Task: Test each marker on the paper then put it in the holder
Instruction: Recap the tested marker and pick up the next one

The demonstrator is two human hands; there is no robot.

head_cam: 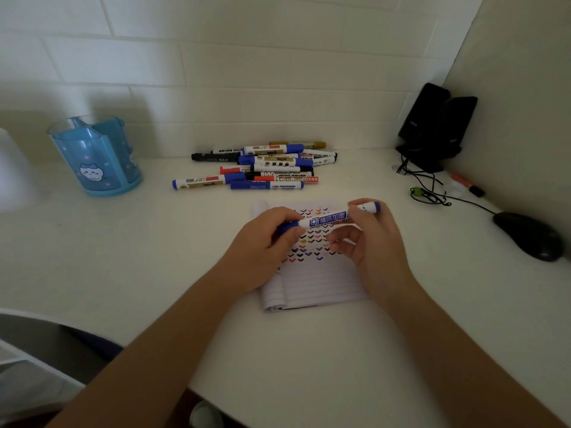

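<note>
Left hand (265, 242) and right hand (372, 239) hold one marker (327, 220); pile (265, 168) of perhaps twelve.

Here's the blue marker (327, 219), held level over the paper (309, 282): white barrel, blue printing, blue at both ends. The left grip (262, 245) pinches the capped end and the right grip (374, 242) pinches near the far tip, which is tilted slightly away. The paper lies flat on the counter (154, 257). It is a lined pad whose upper half is crowded with rows of little ticks in blue, red, black and gold, while the lower lines are bare. Behind it, near the wall, is the pile of markers (262, 168), lying mostly crosswise with blue, black, red and gold caps. Far left stands the holder (92, 156), an upright, see-through blue one with dividers and a cartoon cat on the front.
</note>
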